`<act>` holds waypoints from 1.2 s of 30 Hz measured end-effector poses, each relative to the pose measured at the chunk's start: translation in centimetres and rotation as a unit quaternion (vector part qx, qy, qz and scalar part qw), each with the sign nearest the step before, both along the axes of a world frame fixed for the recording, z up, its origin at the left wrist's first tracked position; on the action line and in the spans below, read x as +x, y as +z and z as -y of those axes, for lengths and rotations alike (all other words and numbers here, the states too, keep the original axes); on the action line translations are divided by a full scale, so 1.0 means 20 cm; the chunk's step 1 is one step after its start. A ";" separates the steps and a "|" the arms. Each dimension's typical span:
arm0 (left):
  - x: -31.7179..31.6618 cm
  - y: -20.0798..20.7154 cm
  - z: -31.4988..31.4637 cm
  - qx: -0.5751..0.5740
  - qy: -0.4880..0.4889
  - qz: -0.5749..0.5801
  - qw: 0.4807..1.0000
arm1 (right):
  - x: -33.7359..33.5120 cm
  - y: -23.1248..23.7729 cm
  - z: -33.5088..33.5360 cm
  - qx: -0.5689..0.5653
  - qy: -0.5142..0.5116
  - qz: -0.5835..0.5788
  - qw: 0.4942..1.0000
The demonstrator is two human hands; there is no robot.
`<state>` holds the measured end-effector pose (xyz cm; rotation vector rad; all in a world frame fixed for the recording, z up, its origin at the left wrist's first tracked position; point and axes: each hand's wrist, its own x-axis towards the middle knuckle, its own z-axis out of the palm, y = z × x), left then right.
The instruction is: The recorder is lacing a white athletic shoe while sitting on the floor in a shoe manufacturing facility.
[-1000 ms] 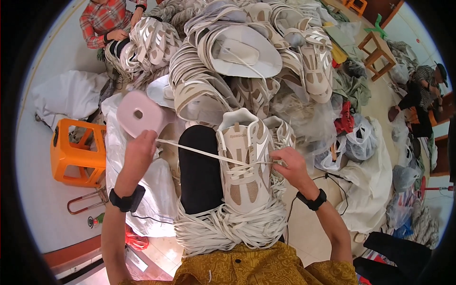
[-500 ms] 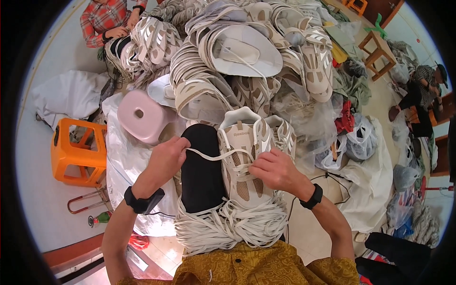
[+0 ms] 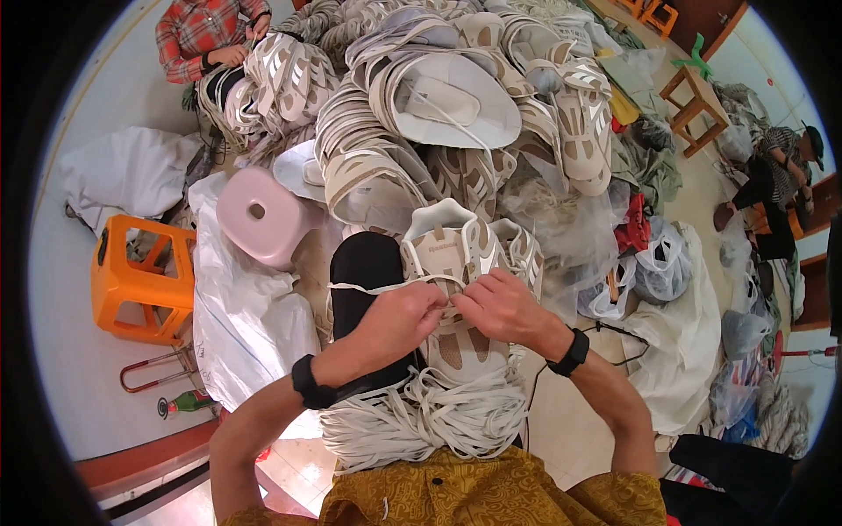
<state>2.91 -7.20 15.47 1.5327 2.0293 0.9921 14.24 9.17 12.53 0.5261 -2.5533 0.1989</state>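
A beige and white shoe upper [image 3: 443, 245] stands in front of me, toe toward my body. Over its tongue my left hand [image 3: 399, 317] is closed, its fingertips pinching at the white shoelace [image 3: 368, 288]. My right hand [image 3: 502, 307] is also closed, pinching at the lacing on the upper's right side; the fingers hide the exact grip. One loose length of lace runs left across a black padded form [image 3: 361, 263] beside the upper. Another upper [image 3: 524, 245] is partly covered behind the right edge. A thick bundle of white laces [image 3: 425, 421] lies against my lap.
A big pile of stacked shoe uppers [image 3: 456, 96] rises beyond. To the left stand a pink stool [image 3: 254, 215] and an orange stool [image 3: 140, 280]. Plastic bags [image 3: 662, 263] lie at right. A person in a plaid shirt [image 3: 197, 39] works at the far left; another person [image 3: 781, 175] sits far right.
My left hand has moved right and nearer, from the lace's end over the black form to the upper's lacing. The lace end now hangs free at the left. My right hand stays at the lacing.
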 end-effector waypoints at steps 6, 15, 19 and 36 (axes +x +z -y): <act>0.04 -0.03 -0.05 -0.022 0.024 0.009 0.999 | 0.03 -0.07 0.02 -0.113 -0.048 -0.095 0.988; 0.09 -0.05 -0.13 -0.125 -0.013 -0.154 0.980 | 0.21 -0.29 0.07 -0.323 -0.142 -0.050 0.934; 0.05 -0.07 -0.12 -0.128 -0.013 -0.102 0.986 | 0.23 -0.25 0.04 -0.426 -0.142 0.011 0.894; -0.06 -0.03 -0.11 -0.016 -0.037 -0.181 0.983 | -0.03 0.02 0.09 -0.069 0.014 -0.094 0.993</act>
